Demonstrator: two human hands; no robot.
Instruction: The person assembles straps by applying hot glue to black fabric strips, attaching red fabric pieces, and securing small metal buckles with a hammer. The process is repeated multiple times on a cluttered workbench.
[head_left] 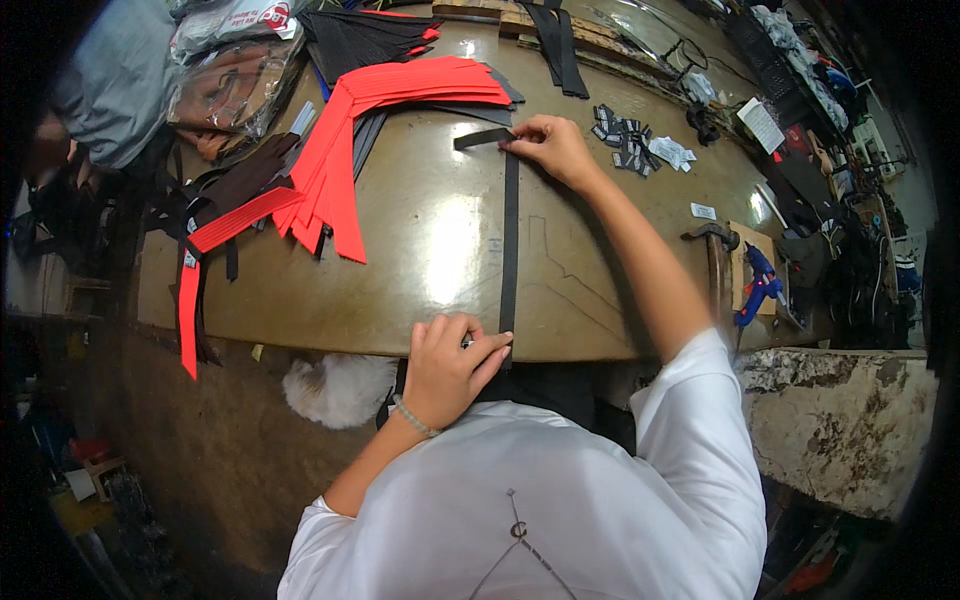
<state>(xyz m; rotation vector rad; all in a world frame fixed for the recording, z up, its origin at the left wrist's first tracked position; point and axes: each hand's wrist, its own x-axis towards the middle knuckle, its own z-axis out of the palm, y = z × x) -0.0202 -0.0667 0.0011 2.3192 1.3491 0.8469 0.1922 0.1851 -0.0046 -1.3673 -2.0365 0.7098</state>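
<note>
White shirt: on the person, filling the near middle of the view
Bead bracelet: around the left wrist
Left hand: at the table's near edge, fingers partly curled, thumb and finger tips together at the near end of the black strip; whether they pinch it or only press it down, I cannot tell
White fluffy bundle: below the table edge, left of that hand; its kind is unclear
Worktable: brown and glossy, with angular outlines drawn on it right of the black strip
Black strip: flat on the worktable, running straight away from the left hand to the right hand, its far end folded over toward the left
Hammer: on the right side, handle toward the person
Blue tool: beside the hammer, at a tan board
Right hand: at the strip's far part, thumb and fingertips closed in a pinch on it at the fold
Small dark tags: scattered in a pile right of the right hand, next to crumpled white pieces
Red-orange strips: fanned in a stack at left, overlapping dark strips
Clear plastic bag: far left, something brown inside
Wooden plank: along the far side, two black straps lying across it
</note>
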